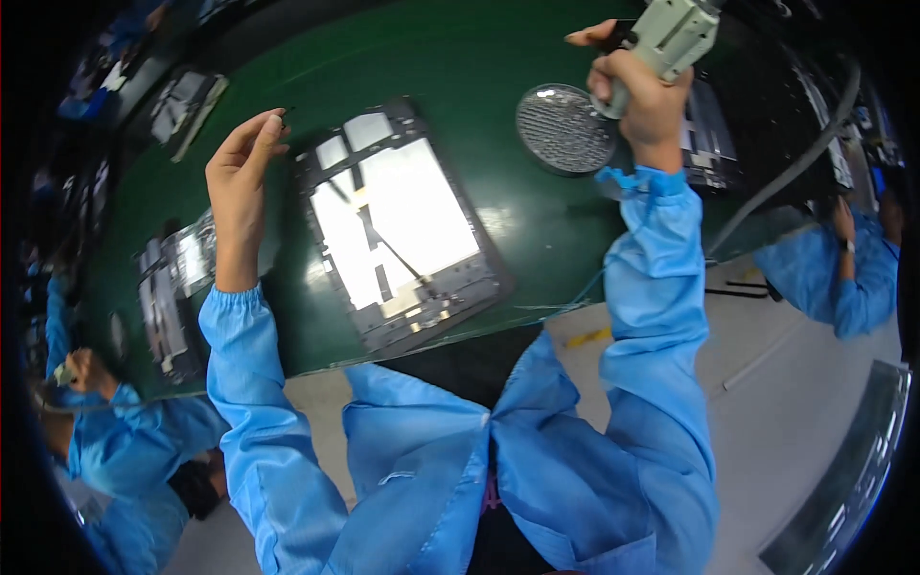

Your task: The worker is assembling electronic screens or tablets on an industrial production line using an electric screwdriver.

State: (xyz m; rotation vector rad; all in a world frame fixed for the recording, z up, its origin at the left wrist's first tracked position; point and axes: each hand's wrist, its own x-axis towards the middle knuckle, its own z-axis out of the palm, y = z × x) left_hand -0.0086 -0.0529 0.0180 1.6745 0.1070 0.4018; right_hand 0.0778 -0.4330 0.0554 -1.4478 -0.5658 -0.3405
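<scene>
An opened tablet (412, 216) lies on the green table, its inner side up, with a large bright silver battery area and a dark frame. My left hand (244, 172) is raised beside its upper left corner. Thumb and fingers are pinched together there; a tiny dark bit shows at the tips, too small to name. At the upper right, my right hand (652, 105) is wrapped round a pale grey-green pistol-shaped tool (676, 38). Just left of that hand sits a round dish (565, 129) with a shiny, bumpy grid surface.
More opened devices (161, 321) lie at the left, with another (187, 110) at the far left and one (707, 134) beyond my right wrist. A grey cable (795, 163) curves at the right. Co-workers in blue sleeves (144, 450) (824, 273) work on both sides.
</scene>
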